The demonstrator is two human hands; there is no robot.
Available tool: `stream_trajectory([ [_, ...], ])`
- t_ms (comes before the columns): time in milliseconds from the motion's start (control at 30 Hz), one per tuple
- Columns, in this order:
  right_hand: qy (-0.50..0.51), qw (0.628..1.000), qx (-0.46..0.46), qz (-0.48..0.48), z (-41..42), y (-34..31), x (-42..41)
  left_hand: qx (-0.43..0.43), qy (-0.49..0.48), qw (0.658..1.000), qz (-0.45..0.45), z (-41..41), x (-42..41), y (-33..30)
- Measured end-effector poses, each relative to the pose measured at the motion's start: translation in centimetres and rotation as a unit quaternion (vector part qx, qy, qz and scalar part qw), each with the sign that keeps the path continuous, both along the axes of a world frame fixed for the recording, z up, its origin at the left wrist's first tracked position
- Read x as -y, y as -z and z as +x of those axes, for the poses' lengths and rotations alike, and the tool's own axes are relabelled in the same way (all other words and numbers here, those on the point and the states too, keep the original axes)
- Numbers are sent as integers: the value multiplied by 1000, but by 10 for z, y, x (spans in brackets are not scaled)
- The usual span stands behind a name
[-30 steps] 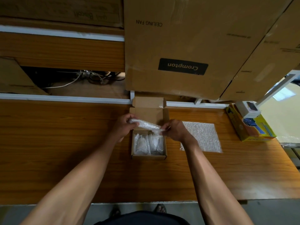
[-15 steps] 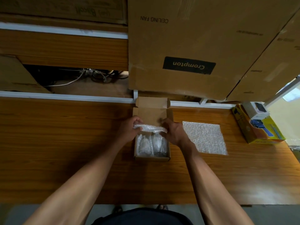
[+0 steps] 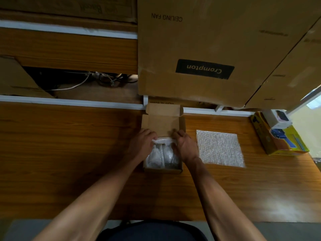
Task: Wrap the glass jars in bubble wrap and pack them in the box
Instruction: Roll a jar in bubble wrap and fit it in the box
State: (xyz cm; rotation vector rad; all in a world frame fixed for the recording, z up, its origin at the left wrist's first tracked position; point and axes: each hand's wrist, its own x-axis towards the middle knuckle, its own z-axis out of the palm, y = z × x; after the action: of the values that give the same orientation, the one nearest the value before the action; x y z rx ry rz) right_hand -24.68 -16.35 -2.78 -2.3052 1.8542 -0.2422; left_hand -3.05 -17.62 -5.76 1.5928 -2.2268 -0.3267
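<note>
wooden desk (image 3: 69, 153) | left hand (image 3: 141, 145), right hand (image 3: 185, 146) grip wrapped jar (image 3: 163, 141) over box (image 3: 163, 169) | spare bubble wrap (image 3: 219, 147) beside

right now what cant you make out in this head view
- Left hand and right hand cover both ends of the wrapped jar, so its resting place in the box is unclear.
- The bubble wrap hides the glass of the packed jars; their count is uncertain.
- The text on the yellow carton is too small and blurred.
</note>
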Motion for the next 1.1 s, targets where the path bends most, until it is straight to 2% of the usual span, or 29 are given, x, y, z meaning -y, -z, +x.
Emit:
stream_trajectory([
  [133, -7, 1000, -9, 13, 4, 2, -2, 61, -6, 998, -24, -2, 3, 5],
  [533, -17, 997, -66, 35, 5, 11, -8, 98, 5, 994, -45, 4, -1, 23],
  [800, -13, 1000, -7, 9, 2, 19, -15, 96, 1, 995, -36, 4, -2, 25],
  [1100, -22, 999, -36, -14, -3, 16, -9, 86, 23, 996, 12, 7, 2, 20],
])
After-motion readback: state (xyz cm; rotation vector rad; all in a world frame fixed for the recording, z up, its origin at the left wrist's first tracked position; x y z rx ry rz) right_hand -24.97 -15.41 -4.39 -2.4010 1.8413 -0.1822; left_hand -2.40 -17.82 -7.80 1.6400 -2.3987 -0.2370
